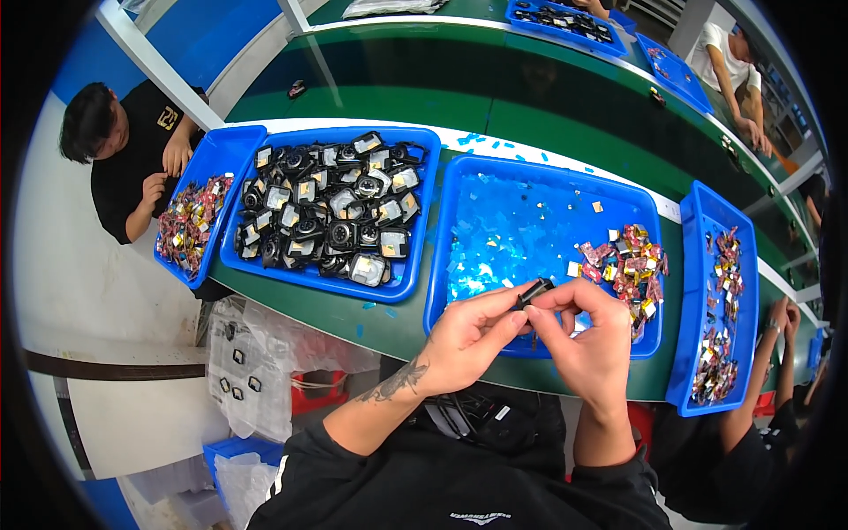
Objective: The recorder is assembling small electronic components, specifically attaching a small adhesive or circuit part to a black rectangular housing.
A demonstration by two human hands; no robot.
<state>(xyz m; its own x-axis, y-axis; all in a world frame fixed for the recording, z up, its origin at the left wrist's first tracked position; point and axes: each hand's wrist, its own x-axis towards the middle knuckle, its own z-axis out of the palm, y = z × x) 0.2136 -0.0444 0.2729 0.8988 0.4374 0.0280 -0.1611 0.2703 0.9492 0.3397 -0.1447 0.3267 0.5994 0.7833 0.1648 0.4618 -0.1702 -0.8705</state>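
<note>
Black sleeves pushed up past the elbows, forearms bare; a dark tattoo runs along the left forearm near the left hand [468, 340]; right hand [592, 340] bare.

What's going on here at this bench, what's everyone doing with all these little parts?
A person holds a small black part between both hands, the left hand and right hand, over a blue tray strewn with pale scraps and a heap of small reddish pieces. To its left, another blue tray is piled with black modules. A co-worker at the far left has hands by a tray of reddish pieces.
</note>
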